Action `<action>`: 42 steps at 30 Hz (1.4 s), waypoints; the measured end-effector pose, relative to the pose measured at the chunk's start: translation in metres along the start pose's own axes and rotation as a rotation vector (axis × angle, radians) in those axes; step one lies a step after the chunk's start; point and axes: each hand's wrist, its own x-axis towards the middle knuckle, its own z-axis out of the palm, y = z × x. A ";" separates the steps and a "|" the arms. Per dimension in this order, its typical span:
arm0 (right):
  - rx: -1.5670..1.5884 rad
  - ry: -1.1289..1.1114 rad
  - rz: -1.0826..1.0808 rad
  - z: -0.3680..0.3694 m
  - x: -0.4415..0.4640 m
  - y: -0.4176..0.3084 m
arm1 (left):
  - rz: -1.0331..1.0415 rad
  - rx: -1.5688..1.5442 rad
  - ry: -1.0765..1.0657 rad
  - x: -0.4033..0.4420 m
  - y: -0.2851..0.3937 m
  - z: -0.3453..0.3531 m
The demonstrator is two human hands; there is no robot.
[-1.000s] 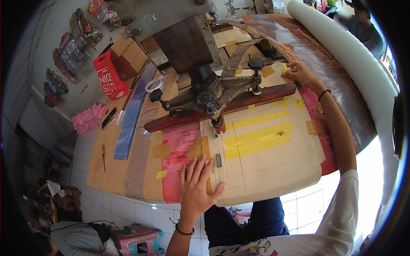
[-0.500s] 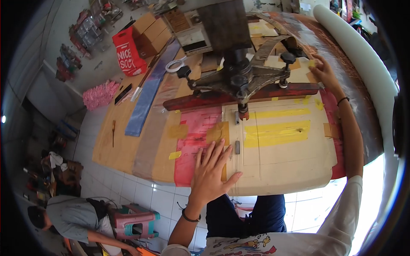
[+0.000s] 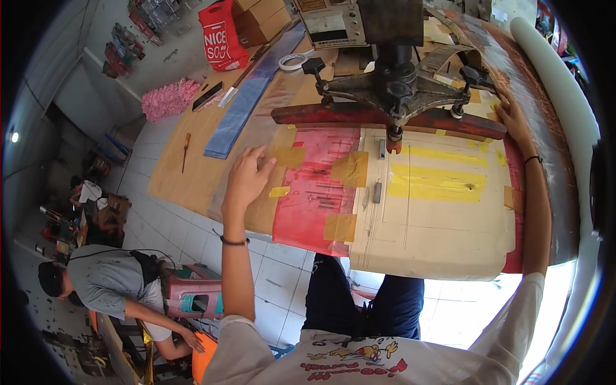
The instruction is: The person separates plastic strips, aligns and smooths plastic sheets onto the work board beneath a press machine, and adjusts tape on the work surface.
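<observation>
My left hand [image 3: 247, 179] is raised over the wooden board, left of the red sheet [image 3: 311, 205], with its fingers apart and nothing in it. At the far right, my right hand [image 3: 513, 122] rests by the end of the red bar [image 3: 475, 122], near the edge of the cream sheet [image 3: 443, 237]; its fingertips are partly hidden. Yellow tape strips [image 3: 436, 183] and a small grey metal piece [image 3: 377, 192] lie on the cream sheet. Brown tape [image 3: 350, 168] joins the cream and red sheets. A black metal clamp frame [image 3: 398, 96] stands over the bar.
Left on the board are a screwdriver [image 3: 186, 153], blue strips [image 3: 237, 119], a black phone [image 3: 207, 96] and a white tape roll [image 3: 294, 62]. A red bag [image 3: 221, 38] stands behind. A co-worker [image 3: 109, 276] bends near a stool [image 3: 192, 292] at lower left.
My left hand has lifted off the sheets and moved left. The view has shifted, showing more of the co-worker. My right hand stays at the far right edge.
</observation>
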 end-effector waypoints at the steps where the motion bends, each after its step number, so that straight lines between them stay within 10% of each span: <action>1: 0.023 -0.004 0.000 -0.001 0.001 0.001 | 0.036 0.049 0.026 0.008 -0.006 0.005; 10: 0.010 -0.029 -0.016 -0.002 0.004 0.004 | 0.008 -0.517 -0.120 0.035 -0.024 0.025; 16: -0.012 -0.042 0.000 -0.003 0.005 0.003 | -0.375 -0.825 -0.327 0.022 0.009 0.001; 42: -0.034 -0.037 -0.001 -0.001 0.007 0.005 | -0.228 -0.684 -0.435 -0.007 0.022 -0.021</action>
